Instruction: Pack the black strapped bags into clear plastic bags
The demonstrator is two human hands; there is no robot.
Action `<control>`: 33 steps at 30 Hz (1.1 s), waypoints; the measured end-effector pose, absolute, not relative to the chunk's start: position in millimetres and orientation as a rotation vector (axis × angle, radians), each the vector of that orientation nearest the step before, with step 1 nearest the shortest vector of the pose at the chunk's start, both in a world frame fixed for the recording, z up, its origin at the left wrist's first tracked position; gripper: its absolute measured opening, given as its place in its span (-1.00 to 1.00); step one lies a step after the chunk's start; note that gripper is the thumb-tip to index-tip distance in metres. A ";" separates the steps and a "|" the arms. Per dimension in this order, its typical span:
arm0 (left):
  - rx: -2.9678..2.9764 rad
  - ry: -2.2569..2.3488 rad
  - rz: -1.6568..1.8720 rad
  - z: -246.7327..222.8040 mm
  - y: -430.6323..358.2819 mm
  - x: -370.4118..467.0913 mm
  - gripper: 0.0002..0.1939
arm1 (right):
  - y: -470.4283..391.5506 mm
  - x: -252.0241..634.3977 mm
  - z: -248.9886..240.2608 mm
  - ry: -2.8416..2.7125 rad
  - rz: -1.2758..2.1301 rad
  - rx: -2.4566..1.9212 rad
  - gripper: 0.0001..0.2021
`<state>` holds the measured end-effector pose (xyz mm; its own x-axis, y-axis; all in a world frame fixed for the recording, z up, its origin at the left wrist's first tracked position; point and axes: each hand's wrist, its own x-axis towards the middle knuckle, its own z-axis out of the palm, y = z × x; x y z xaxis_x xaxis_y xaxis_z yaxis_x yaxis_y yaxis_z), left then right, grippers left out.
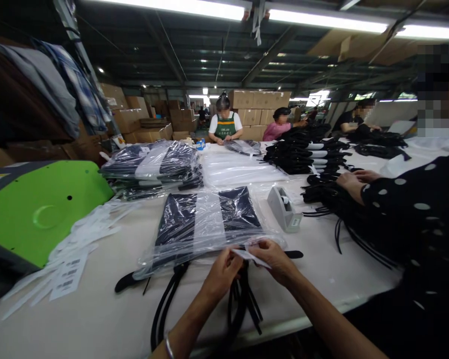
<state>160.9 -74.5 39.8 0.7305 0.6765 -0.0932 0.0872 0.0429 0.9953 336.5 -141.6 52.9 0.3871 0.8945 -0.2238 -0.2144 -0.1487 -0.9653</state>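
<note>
A black folded item in a clear plastic bag (208,219) lies flat before me, a white band across its middle. At its near edge, my left hand (224,271) and my right hand (271,259) pinch a small white paper (252,258) between them. Black straps (168,299) hang from under the bag toward the table's front edge, and others hang below my hands. A black strap end sticks out on each side of the bag. What lies beneath my fingers is partly hidden.
A green machine (48,204) and printed label strips (73,269) are at left. Behind are bagged stacks (153,162) and white plastic sheets (243,169). A tape dispenser (284,209) stands right of the bag. A co-worker's hands (355,182) touch black straps at right.
</note>
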 end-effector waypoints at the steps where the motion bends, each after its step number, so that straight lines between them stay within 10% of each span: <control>1: 1.368 0.624 0.476 43.8 -72.0 163.2 -0.31 | -136.2 333.8 52.5 -0.665 1.059 -1.405 -0.62; 5: 1.442 0.565 0.490 49.4 -62.6 164.0 -0.08 | -120.6 327.9 45.8 -0.729 0.886 -1.479 -0.69; 14: 1.589 0.293 0.464 56.3 -47.4 147.1 -0.31 | -122.7 336.8 67.1 -0.644 1.195 -1.329 -0.82; 19: 1.902 0.396 0.649 64.5 -41.0 156.6 -0.54 | -130.0 342.1 71.1 -0.761 1.379 -1.270 -0.57; 26: 1.932 0.656 0.812 62.8 -32.6 170.6 -0.79 | -128.1 334.6 60.4 -1.284 0.659 -1.621 -0.78; 33: 2.465 0.724 1.139 60.2 -31.1 160.2 -0.67 | -107.1 329.2 46.3 -1.125 0.802 -1.442 -0.67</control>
<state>160.2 -31.1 60.2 0.5513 0.5717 0.6077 0.3077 -0.8163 0.4888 329.2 -107.1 46.3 0.3235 0.9406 0.1028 0.2094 0.0348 -0.9772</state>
